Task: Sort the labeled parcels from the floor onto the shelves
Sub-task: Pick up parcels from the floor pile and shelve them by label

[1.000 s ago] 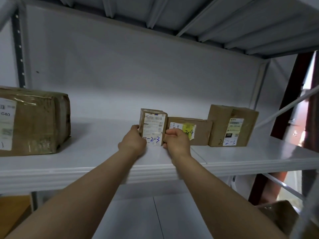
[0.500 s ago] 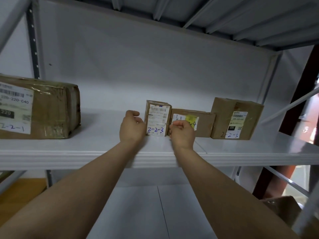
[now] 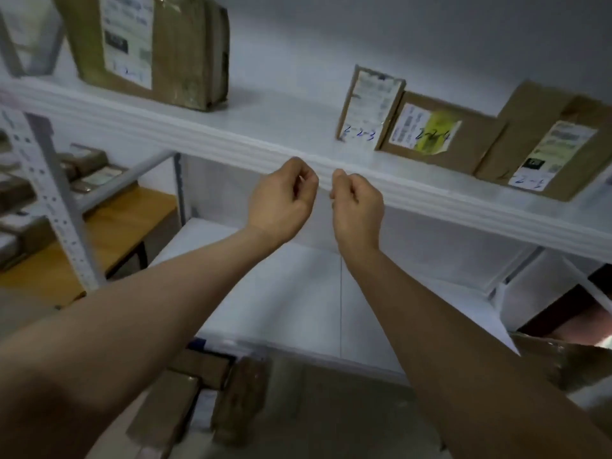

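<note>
I see a white shelf (image 3: 231,127) slanting across my view, with a white wall behind it. Near its left end stands a large taped parcel (image 3: 172,44); its label is too blurred to read. Right of the middle, close to the front edge, the small upright parcel marked 2-2-3 (image 3: 367,104) touches a flat parcel with a yellow sticker (image 3: 463,140), and a taller box (image 3: 543,134) stands just beside that. Below is a lower shelf (image 3: 291,293), with brown parcels on the floor (image 3: 198,392). My left hand (image 3: 281,203) and right hand (image 3: 357,207) hover near each other before the front edge, fingers loosely curled, holding nothing.
</note>
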